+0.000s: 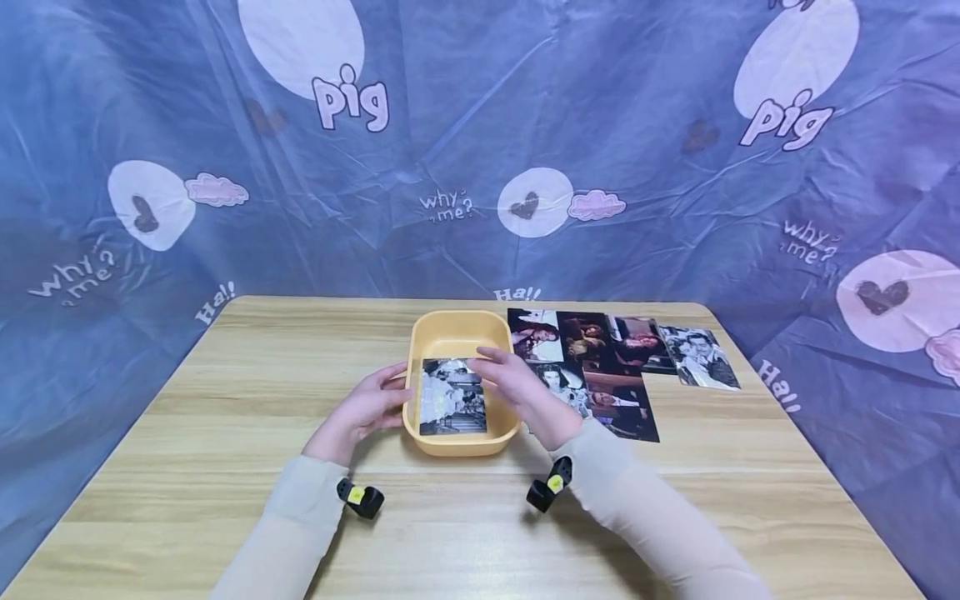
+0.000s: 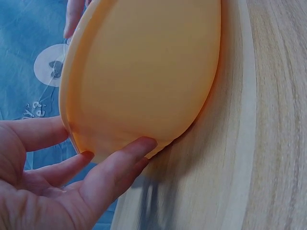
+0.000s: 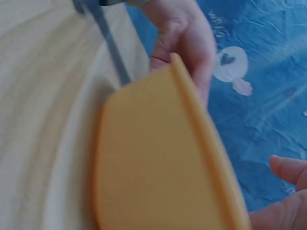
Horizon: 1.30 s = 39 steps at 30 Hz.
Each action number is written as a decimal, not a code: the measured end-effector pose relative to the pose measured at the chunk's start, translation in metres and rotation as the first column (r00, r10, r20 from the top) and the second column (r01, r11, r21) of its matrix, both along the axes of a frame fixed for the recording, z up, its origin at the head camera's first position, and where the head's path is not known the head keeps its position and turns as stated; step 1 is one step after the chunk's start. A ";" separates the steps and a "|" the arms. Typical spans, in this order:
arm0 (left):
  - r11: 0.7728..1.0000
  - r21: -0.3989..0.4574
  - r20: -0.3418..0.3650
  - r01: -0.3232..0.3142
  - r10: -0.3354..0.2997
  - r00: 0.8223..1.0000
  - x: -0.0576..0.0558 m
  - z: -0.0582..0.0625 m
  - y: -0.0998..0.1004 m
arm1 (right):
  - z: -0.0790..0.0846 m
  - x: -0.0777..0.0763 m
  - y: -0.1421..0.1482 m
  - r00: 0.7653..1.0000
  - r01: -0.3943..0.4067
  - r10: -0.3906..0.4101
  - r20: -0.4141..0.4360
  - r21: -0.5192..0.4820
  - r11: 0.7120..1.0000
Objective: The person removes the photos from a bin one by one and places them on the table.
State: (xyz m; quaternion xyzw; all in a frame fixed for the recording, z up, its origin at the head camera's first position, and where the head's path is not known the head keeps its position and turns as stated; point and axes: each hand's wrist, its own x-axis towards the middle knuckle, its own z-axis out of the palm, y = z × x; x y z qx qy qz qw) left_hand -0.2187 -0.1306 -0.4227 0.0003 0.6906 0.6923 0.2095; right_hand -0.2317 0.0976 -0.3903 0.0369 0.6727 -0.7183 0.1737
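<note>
A yellow-orange plastic tray (image 1: 459,447) with rounded corners stands on the table, and a black-and-white photo (image 1: 452,402) lies inside it. At the tray's left side, my left hand (image 1: 369,403) touches the outer wall with extended fingertips (image 2: 144,143). My right hand (image 1: 517,385) reaches over the right rim, its loosely spread fingers above the photo's upper right corner. In the right wrist view, the thumb (image 3: 283,167) is raised apart from the tray wall (image 3: 148,163). The tray wall hides the photo in both wrist views.
Right of the tray several photos lie in rows, some dark-coloured like the lower one (image 1: 618,404), others black-and-white like the far-right one (image 1: 701,357). A blue printed cloth (image 1: 450,125) hangs behind the wooden table (image 1: 225,467).
</note>
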 end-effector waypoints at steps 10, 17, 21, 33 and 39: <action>1.000 0.000 0.011 -0.009 0.009 1.000 0.001 0.000 0.001 | -0.021 0.002 -0.016 1.000 0.022 -0.024 0.004 0.168 0.986; 1.000 0.000 -0.002 -0.002 0.002 1.000 0.000 -0.001 0.000 | -0.023 0.001 -0.019 0.995 0.091 -0.098 0.027 0.180 0.979; 1.000 -0.005 -0.008 -0.001 0.001 1.000 -0.001 -0.001 0.000 | -0.024 -0.001 -0.019 0.991 0.113 -0.124 0.050 0.175 0.978; 1.000 -0.005 -0.008 0.005 -0.005 1.000 0.000 0.001 -0.002 | -0.025 -0.004 -0.021 0.985 0.163 -0.167 0.034 0.096 0.982; 1.000 -0.006 -0.013 0.015 -0.015 1.000 0.000 0.001 -0.002 | -0.026 -0.003 -0.022 0.986 0.148 -0.149 0.074 0.030 0.989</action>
